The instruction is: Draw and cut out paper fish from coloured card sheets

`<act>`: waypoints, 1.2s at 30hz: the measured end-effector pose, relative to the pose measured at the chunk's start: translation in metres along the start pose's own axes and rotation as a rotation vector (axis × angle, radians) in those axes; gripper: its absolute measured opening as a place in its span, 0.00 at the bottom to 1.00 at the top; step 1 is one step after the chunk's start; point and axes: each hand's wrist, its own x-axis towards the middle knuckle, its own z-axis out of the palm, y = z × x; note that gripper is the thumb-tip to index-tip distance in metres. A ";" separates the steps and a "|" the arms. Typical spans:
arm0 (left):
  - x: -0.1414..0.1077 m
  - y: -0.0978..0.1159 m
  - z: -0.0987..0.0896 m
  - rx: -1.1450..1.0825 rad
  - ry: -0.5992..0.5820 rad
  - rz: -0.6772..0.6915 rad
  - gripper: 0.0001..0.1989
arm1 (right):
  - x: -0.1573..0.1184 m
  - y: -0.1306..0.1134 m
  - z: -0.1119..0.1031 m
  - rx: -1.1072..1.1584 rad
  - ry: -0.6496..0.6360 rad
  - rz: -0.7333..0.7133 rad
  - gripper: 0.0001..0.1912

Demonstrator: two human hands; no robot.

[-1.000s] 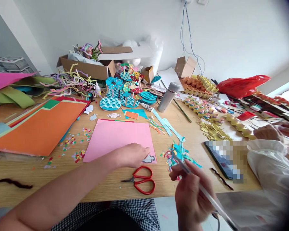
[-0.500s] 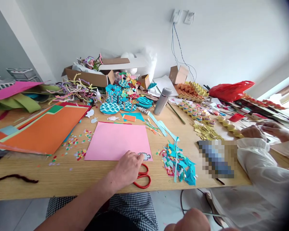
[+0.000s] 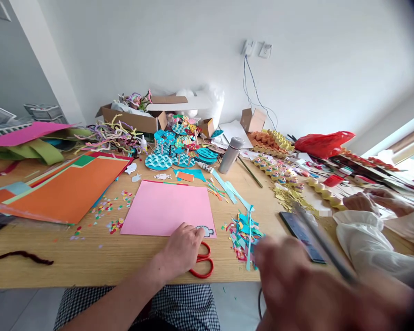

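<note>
A pink sheet of paper point(image 3: 165, 207) lies on the table in front of me. My left hand point(image 3: 184, 246) rests on its lower edge with curled fingers pressed together, the fingertips beside a small outlined drawing point(image 3: 207, 231) at the sheet's lower right corner. Red scissor handles point(image 3: 204, 266) stick out just right of that hand; their blades are hidden. At the lower right, my right hand point(image 3: 307, 280) is raised close to the camera and smeared by motion, closed round a thin grey tool point(image 3: 326, 246) that points up and left.
Cut paper scraps point(image 3: 244, 230) lie right of the pink sheet, beside a phone point(image 3: 301, 234). A grey bottle point(image 3: 231, 155) stands behind. Orange sheets point(image 3: 69, 184) lie at the left. At the right are another person's hands point(image 3: 362, 202) in white sleeves.
My right hand has risen from below the table edge into the lower right, with the thin grey tool in it. The view has tilted up slightly. My left hand stays on the sheet.
</note>
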 end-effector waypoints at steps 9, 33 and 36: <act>-0.001 0.000 0.002 0.001 0.002 -0.018 0.15 | 0.066 0.153 0.035 -0.835 -0.741 -0.089 0.13; -0.016 -0.016 -0.005 -0.287 0.064 -0.066 0.12 | 0.036 0.133 0.058 -0.499 -0.895 0.061 0.04; -0.027 -0.025 -0.006 -0.256 0.153 -0.088 0.12 | 0.037 0.136 0.061 -0.514 -0.902 0.080 0.03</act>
